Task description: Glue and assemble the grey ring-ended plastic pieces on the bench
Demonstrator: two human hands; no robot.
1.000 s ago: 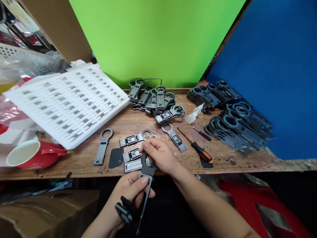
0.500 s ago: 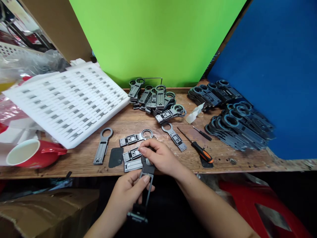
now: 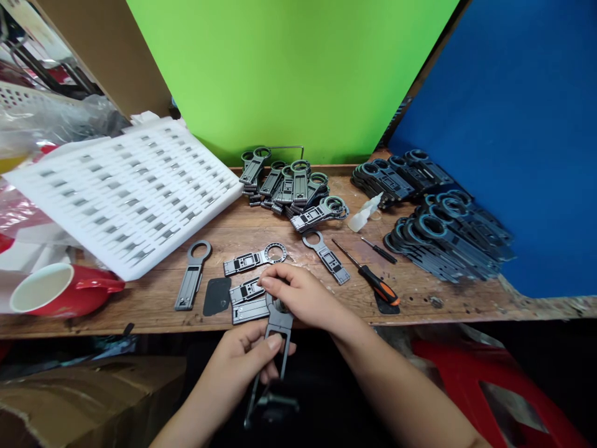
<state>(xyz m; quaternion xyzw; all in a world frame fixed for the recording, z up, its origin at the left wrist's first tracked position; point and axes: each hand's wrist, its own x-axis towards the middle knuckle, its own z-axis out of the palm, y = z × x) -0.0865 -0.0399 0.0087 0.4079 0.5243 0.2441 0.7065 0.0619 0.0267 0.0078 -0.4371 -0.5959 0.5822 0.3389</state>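
Observation:
Over the table's front edge I hold a grey ring-ended bracket (image 3: 280, 322), its open frame pointing down toward me and its lower end blurred. My left hand (image 3: 254, 351) grips the frame with thumb on top and fingers beneath. My right hand (image 3: 298, 292) is closed over the ring end and hides most of it. Just behind my hands lie similar brackets, partly covered: one with a ring (image 3: 275, 253) and a flat plate (image 3: 254, 311). A black rounded pad (image 3: 217, 297) and another grey bracket (image 3: 190, 283) lie to the left.
A white slotted tray (image 3: 135, 193) leans at left, near a red mug (image 3: 88, 292). Piled brackets (image 3: 298, 183) sit at the back, with darker stacks (image 3: 448, 230) at right. An orange-black screwdriver (image 3: 380, 286), a small screwdriver (image 3: 380, 250) and a translucent bottle (image 3: 364, 214) lie between.
The bracket's lower end has swung slightly to the right and its frame has turned a little, showing a wider opening. Both hands keep their hold in nearly the same place.

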